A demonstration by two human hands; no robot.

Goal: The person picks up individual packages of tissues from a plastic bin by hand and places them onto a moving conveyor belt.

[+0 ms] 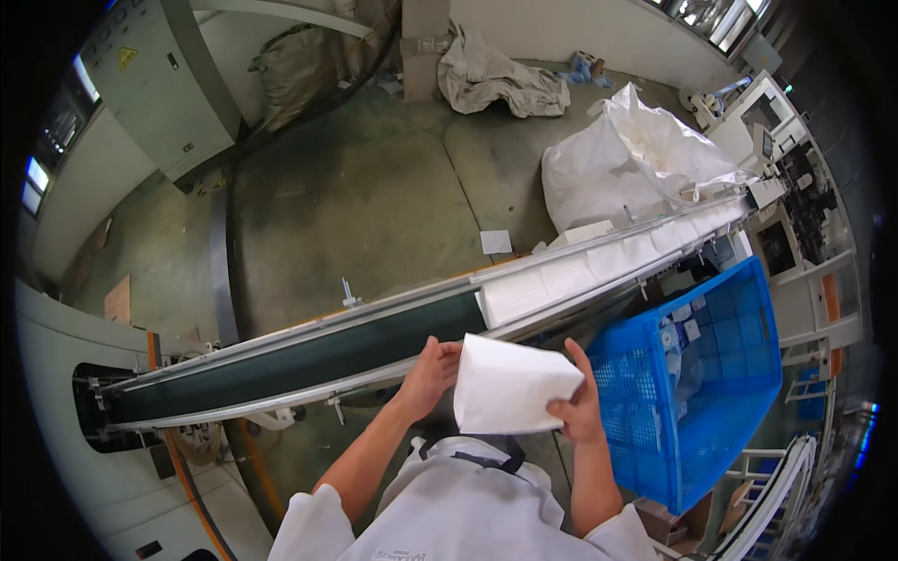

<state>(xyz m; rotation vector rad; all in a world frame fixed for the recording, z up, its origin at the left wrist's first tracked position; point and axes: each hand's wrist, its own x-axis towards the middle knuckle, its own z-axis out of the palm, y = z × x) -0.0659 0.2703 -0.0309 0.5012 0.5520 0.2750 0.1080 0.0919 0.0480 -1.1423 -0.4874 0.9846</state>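
A plain white soft-looking block-shaped pack [513,385] is held over the near side of the conveyor, in front of my chest. My right hand [582,402] grips its right end, thumb on the near face and fingers along the far side. My left hand [432,374] presses against its left end, fingertips partly hidden behind it. On the belt, a row of similar white packs [571,271] stands close together, running up to the far right. The dark green conveyor belt [309,360] shows bare to the left of the row.
A blue plastic crate [725,402] with small packages inside stands at my right. Beyond the conveyor lies a big white sack [599,164]. A machine [795,187] stands at the far right, a grey cabinet [154,84] at the far left. Metal rails [281,409] edge the belt.
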